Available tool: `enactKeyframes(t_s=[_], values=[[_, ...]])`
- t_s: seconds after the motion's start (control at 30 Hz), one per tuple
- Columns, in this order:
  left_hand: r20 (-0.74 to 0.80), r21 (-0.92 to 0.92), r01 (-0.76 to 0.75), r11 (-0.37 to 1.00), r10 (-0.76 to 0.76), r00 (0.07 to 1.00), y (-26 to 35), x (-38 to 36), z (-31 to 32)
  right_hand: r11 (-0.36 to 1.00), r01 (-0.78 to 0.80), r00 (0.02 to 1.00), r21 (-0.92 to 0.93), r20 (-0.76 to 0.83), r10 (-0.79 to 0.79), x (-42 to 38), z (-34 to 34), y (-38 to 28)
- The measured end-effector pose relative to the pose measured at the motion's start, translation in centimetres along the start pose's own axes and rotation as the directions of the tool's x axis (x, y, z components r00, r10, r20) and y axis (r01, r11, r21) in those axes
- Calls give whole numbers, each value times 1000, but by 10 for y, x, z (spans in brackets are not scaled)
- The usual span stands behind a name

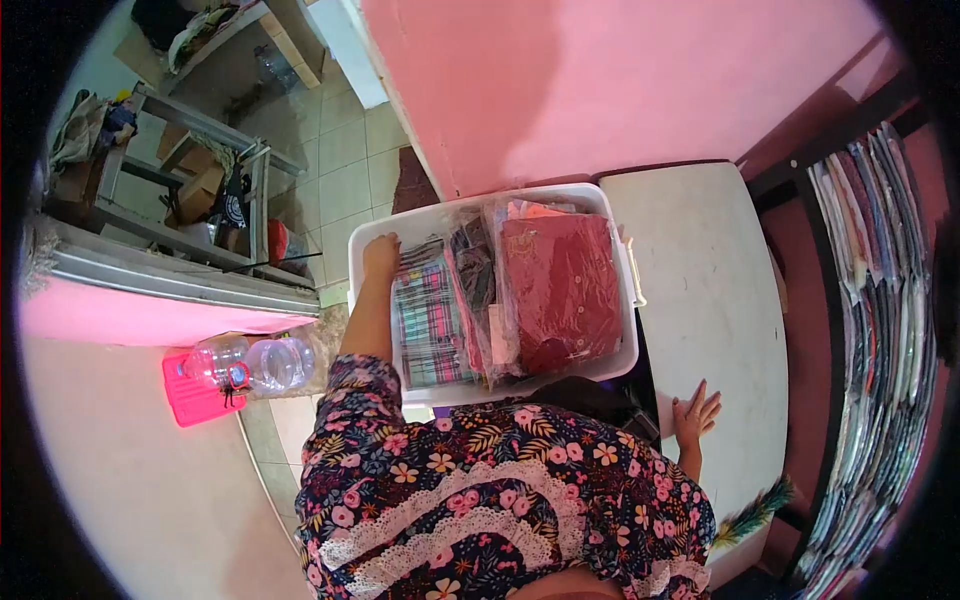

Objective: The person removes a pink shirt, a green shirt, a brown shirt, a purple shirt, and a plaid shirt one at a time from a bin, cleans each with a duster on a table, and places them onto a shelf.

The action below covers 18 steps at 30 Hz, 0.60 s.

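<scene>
A white plastic bin point(620, 372) in front of me holds folded clothes in clear plastic bags. My left hand point(381, 258) is at the bin's far left corner, inside the rim, fingers curled down beside a stack of plaid garments point(430, 318). What those fingers grip is hidden. To the right of the plaid stack lie a dark bagged garment point(472, 255) and a maroon buttoned shirt point(560, 290) in plastic. My right hand point(697, 414) rests with fingers spread on a white tabletop point(720, 290), apart from the bin.
Packed garments point(880, 330) fill a dark rack at the right. Large clear bottles point(280, 365) and a pink tray point(185, 395) stand on the left. A feathery green thing point(755, 515) lies on the table's near edge. Pink wall point(620, 90) rises behind the bin.
</scene>
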<state>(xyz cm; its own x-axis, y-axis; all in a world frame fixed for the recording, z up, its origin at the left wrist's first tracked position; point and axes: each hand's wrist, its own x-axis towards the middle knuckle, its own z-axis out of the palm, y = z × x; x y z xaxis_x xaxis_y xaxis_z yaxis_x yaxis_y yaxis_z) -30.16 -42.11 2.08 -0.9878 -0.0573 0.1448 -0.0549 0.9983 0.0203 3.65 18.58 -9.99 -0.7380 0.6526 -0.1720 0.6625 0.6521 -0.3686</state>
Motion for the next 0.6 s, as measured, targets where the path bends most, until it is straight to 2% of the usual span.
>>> enactKeyframes(t_s=[0.03, 0.07, 0.1, 0.17, 0.2, 0.27, 0.3, 0.33, 0.37, 0.4, 0.47, 0.53, 0.6], values=[[-181, -98, -121, 988, 102, 978, -2, -6, -4, 1000, 13, 1000, -9, -11, -13, -1, 2, 1], [-362, -169, -255, 952, 181, 914, -4, -12, -9, 1000, 4, 1000, -6, -5, -4, -2, 3, 3], [-355, -162, -262, 952, 191, 915, -3, -17, -15, 1000, 8, 1000, -12, -13, -8, -4, 3, 4], [-210, -280, -225, 933, 169, 963, 3, -24, -27, 1000, 2, 1000, -16, -11, -2, -7, 4, -1], [-202, -273, -231, 934, 179, 963, 10, -30, -41, 1000, -4, 1000, -14, -9, 4, -9, 2, -3], [73, -588, -40, 808, 103, 992, 24, -39, -67, 1000, -19, 1000, -10, -3, 19, -13, 0, -4], [76, -583, -46, 811, 111, 991, 22, -42, -65, 1000, -13, 1000, -11, -8, 13, -15, 0, -4], [163, -836, 137, 532, 3, 987, 17, -45, -62, 1000, -8, 1000, -10, -14, 8, -17, -1, -4], [284, -944, 290, 160, -63, 957, 13, -48, -61, 1000, -18, 1000, -2, -11, 18, -18, -1, -6], [269, -946, 278, 167, -73, 960, 9, -56, -75, 1000, 5, 1000, -6, -10, -5, -11, 2, -15], [302, -907, 262, -330, -77, 950, 22, -78, -124, 1000, -7, 1000, -8, 0, 7, -14, 1, -19], [162, -933, 108, -345, -132, 978, 24, -85, -160, 1000, -20, 1000, -19, 12, 20, -17, 1, -27], [138, -928, 57, -369, -197, 971, 47, -99, -211, 999, -33, 999, 5, -10, 34, -19, 6, -32]])
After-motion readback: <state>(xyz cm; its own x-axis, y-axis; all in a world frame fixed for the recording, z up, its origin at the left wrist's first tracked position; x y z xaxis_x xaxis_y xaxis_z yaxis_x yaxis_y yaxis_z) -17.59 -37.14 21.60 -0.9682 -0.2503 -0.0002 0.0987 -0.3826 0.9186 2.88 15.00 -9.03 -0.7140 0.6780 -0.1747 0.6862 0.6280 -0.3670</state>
